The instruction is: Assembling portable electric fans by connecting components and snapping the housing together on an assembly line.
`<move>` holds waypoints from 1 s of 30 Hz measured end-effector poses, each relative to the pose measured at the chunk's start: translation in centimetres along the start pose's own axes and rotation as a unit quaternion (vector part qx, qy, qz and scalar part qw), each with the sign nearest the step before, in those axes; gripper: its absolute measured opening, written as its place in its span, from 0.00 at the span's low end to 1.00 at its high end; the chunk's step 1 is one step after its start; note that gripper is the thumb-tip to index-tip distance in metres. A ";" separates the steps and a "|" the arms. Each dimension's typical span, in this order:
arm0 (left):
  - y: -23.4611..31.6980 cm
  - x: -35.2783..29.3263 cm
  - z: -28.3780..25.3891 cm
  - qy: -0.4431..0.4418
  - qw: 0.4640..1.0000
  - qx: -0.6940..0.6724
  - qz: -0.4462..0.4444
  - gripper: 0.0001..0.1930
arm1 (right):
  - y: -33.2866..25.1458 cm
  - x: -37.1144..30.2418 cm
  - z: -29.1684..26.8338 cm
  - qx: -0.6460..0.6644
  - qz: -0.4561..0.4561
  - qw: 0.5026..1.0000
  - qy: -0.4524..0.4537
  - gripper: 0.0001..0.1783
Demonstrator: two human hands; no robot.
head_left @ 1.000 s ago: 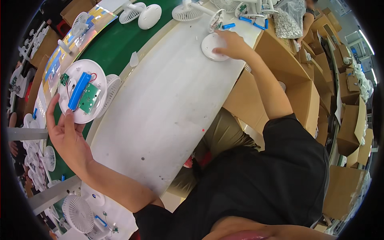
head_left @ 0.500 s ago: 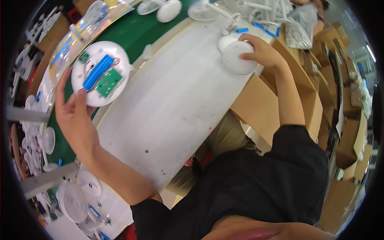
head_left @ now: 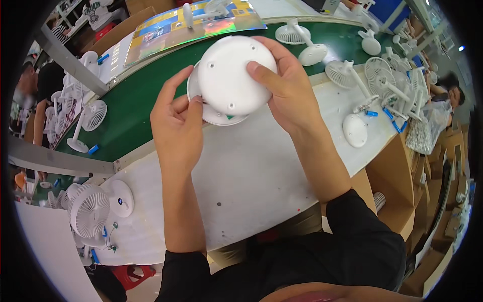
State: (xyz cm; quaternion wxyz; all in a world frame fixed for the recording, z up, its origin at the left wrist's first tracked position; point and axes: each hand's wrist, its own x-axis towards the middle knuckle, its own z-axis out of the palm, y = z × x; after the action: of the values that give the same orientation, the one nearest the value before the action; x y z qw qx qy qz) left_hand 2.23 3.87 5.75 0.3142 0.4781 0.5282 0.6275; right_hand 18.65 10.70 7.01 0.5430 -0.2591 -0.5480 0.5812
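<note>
We start at the left, where a white fan (head_left: 89, 214) sits on the table (head_left: 251, 176) by a round foot (head_left: 122, 199), maybe to be out of the way of our arms; next is our left hand (head_left: 177, 123), up over the table, with a white dish (head_left: 214, 117) held at its left edge; we think it takes just the edge because there are parts inside, since a bit of green shows low down; the thumb is on the near side and the fingers bend round the edge, open only a little; the lid (head_left: 234, 75) is in front of the dish and hides most of it, set a bit up and to the right; its smooth face is to us, perhaps so that its inner side meets the dish, but we cannot tell if the two touch; our right hand (head_left: 294, 90) has the lid by its right side, thumb flat on the face and fingers round the far edge, open about as wide as the lid is thick; more to the right, a spare lid (head_left: 355, 131) and blue cells (head_left: 372, 114) lie on the table, perhaps to be easy to reach.
</note>
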 end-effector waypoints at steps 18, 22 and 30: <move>5.7 -5.5 0.5 -0.023 0.998 -0.039 -0.053 0.29 | -3.9 -6.1 2.4 -0.060 0.093 0.993 0.037 0.25; 6.7 -5.8 0.0 -0.003 0.996 -0.041 -0.075 0.31 | -4.2 -6.6 3.2 -0.039 0.079 0.996 0.031 0.27; 5.2 -6.5 -2.0 -0.032 0.993 -0.021 0.112 0.30 | -1.9 -7.3 1.8 -0.112 -0.221 0.968 -0.049 0.32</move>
State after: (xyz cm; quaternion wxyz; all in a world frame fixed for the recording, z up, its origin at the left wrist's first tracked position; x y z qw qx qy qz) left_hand 3.20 -3.95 9.05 0.2688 0.5468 0.4478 0.6544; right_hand 19.67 2.98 7.05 0.5981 -0.1618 -0.6790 0.3939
